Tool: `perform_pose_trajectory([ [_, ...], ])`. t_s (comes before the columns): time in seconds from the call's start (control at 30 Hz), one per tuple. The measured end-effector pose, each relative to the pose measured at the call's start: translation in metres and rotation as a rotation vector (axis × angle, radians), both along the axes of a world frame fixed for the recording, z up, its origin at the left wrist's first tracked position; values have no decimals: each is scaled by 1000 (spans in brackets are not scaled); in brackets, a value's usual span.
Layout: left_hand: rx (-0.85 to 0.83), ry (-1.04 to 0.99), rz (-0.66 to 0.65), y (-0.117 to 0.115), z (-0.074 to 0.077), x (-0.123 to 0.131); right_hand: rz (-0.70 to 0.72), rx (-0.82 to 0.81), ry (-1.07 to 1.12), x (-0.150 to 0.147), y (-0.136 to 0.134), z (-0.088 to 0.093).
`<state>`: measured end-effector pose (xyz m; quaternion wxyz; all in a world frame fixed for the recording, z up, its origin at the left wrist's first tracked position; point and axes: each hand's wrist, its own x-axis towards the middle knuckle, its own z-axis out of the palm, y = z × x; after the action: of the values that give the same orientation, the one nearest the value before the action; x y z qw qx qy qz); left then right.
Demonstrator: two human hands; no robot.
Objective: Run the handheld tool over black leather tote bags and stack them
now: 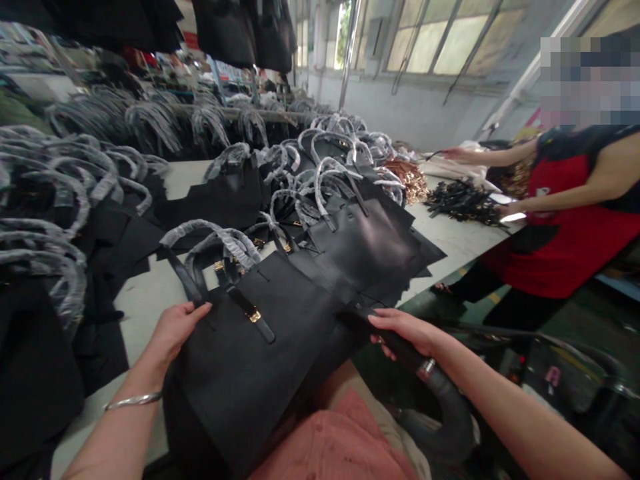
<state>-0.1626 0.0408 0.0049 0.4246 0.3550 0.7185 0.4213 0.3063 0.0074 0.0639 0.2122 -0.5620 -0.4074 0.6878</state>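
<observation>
A black leather handbag panel with wrapped handles and a strap with a gold buckle lies over the table edge in front of me. My left hand rests with fingers stretched on the bag's upper left edge. My right hand is closed around a dark tool with a metal collar, its tip at the bag's right edge.
Many black bags with plastic-wrapped handles cover the white table. A person in a red apron stands at the right, hands on black straps and gold hardware. Dark bags hang overhead.
</observation>
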Motion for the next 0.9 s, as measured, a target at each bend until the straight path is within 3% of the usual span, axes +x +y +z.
perform_pose_trajectory([
  [0.2, -8, 103, -102, 7, -13, -8, -169, 177, 21, -9, 6, -7],
  [0.33, 31, 346, -145, 6, -15, -8, -93, 163, -50, 1, -5, -5],
  [0.47, 43, 387, -156, 7, -15, -5, -19, 139, -81, -4, -5, -13],
  [0.67, 68, 297, -145, 4, -12, -4, -174, 501, -172, -22, 6, -8],
  [0.8, 98, 55, -126, -2, -7, -5, -95, 430, -172, -21, -1, -6],
  [0.9, 114, -89, -139, -5, -3, -6, -46, 384, -200, -25, -2, -19],
])
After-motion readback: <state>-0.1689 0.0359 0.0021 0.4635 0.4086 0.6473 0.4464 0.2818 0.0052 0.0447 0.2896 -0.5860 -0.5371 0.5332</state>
